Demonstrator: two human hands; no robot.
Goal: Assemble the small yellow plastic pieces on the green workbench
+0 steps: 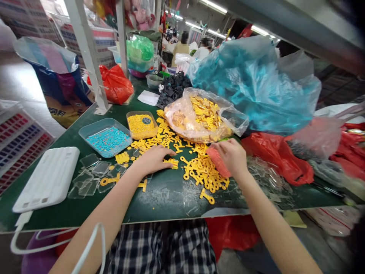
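My left hand [154, 159] rests low over the green table, thumb and fingers closed on a small ridged yellow plastic piece [172, 164]. My right hand [232, 154] has its fingers curled down at a tray of tiny pinkish-red beads [217, 161]; its fingertips are partly hidden, and what they pinch I cannot make out. Under and around that tray lie many yellow ring-ended plastic parts [196, 169]. Behind the hands, a clear plastic bag [182, 127] spills over with more yellow pieces. One loose yellow part [207, 196] lies near the table's front edge.
On the left stand a tray of blue beads [107, 153], a tray of yellow beads [134, 135], clear plastic pieces [88, 186] and a white power bank [47, 179] with a cable. Black parts [175, 87], a large blue bag [253, 87] and red bags [279, 152] lie behind and right.
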